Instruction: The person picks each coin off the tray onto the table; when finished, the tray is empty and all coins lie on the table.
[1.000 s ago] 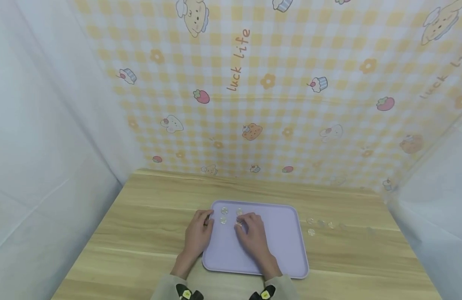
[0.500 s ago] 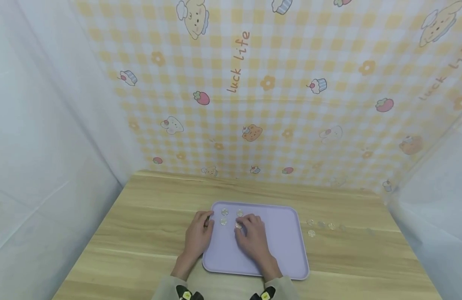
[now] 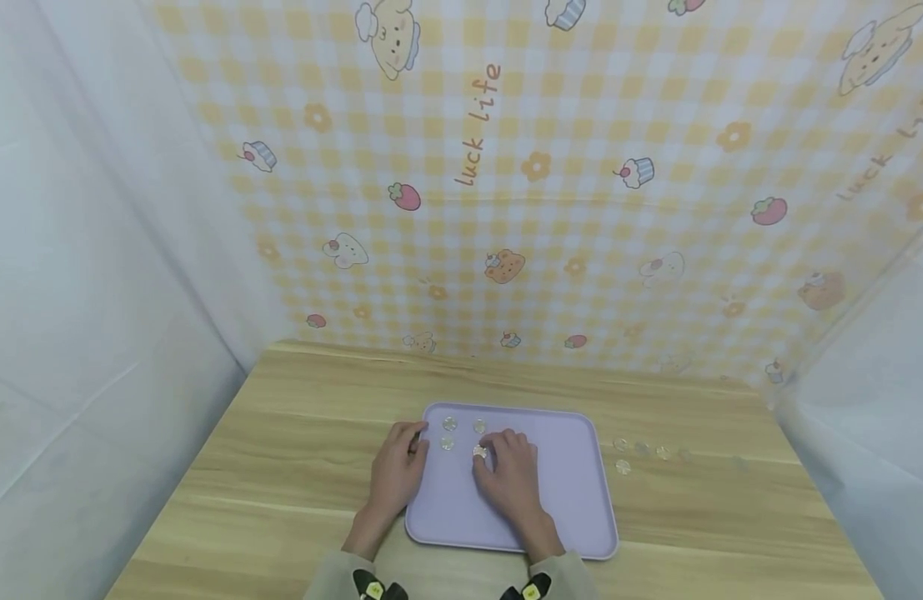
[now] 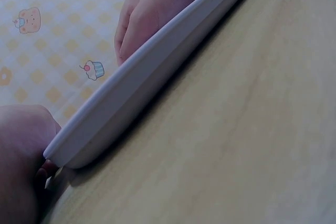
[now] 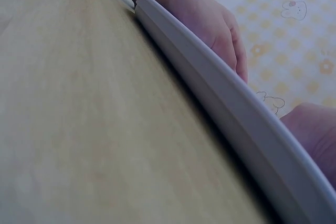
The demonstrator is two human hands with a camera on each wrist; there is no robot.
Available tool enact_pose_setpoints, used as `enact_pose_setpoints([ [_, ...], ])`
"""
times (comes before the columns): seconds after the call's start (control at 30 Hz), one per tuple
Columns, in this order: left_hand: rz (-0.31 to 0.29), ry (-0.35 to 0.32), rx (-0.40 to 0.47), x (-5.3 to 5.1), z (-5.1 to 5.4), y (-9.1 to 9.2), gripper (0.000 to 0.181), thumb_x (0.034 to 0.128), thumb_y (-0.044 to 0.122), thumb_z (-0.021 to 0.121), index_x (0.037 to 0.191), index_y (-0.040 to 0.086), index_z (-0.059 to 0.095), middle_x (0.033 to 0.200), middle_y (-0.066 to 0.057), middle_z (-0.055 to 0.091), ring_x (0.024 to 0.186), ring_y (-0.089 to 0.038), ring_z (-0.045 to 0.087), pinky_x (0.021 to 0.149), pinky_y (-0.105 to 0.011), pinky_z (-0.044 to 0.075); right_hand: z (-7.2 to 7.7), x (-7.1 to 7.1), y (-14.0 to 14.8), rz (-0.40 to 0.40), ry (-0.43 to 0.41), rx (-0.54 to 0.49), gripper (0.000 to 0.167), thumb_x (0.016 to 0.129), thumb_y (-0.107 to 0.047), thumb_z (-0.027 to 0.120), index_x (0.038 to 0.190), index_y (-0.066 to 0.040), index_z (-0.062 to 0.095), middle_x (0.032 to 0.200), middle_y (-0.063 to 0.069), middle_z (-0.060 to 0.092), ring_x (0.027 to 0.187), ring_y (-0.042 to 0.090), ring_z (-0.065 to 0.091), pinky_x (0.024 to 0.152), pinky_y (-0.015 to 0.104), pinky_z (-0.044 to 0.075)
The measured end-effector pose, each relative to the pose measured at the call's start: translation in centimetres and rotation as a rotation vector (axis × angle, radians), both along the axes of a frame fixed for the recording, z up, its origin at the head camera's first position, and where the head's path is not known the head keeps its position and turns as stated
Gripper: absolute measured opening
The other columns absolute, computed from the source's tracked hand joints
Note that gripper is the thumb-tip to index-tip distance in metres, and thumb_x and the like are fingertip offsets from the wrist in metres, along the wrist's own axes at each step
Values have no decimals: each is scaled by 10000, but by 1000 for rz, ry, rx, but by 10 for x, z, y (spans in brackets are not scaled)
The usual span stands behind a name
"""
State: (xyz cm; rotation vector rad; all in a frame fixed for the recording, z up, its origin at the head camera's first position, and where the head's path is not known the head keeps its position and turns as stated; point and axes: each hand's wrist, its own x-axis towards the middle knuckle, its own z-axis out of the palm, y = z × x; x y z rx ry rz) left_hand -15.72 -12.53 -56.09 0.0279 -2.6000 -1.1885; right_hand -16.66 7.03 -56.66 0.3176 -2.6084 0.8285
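On the lilac tray (image 3: 446, 508) lie several small clear round discs, with a shiny pattern. Two form a left column, the upper disc (image 3: 449, 424) above the lower disc (image 3: 448, 443). To their right is another disc (image 3: 479, 426). Below that one, my right hand (image 3: 509, 475) pinches a disc (image 3: 479, 451) between thumb and fingertips, low over the tray. At the tray's left edge my left hand (image 3: 394, 467) holds the rim, thumb and index finger against it. In the wrist views the tray wall hides the discs and the right fingertips.
Right of the tray, several more clear discs lie on the wooden table (image 3: 281, 450), among them one nearer disc (image 3: 623, 467). Some are faint against the wood. A checked yellow cloth (image 3: 536, 217) hangs behind, with pale sheets at both sides.
My right hand has shifted slightly to the right, and the disc at its fingertips shows more plainly. My left hand stays at the tray's edge.
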Motion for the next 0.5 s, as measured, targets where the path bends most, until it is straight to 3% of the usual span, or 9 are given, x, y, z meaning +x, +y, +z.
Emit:
enact_pose_setpoints([
  [0.1,-4,1,-3,0,-1,0,296,959,157,641,1244,81,673,1162,-52,647,886,-112,613,726,-273,518,1,1,0,-1,-26,-10,138,801,-208,729,928,-160,704,818,-48,568,802,139,465,777,335,337],
  [0.33,2,-13,-7,-1,-1,1,299,965,163,629,1251,84,668,1174,-54,643,909,-127,632,741,-291,534,6,1,2,30,-183,-28,159,838,-201,707,979,-135,672,814,-54,525,836,140,454,838,375,319],
  [0.5,2,-16,-9,-1,-1,1,304,968,171,626,1258,85,662,1183,-56,641,914,-127,635,744,-293,538,3,1,3,30,-149,-30,160,838,-216,705,981,-153,669,820,-63,529,834,130,451,836,367,319],
])
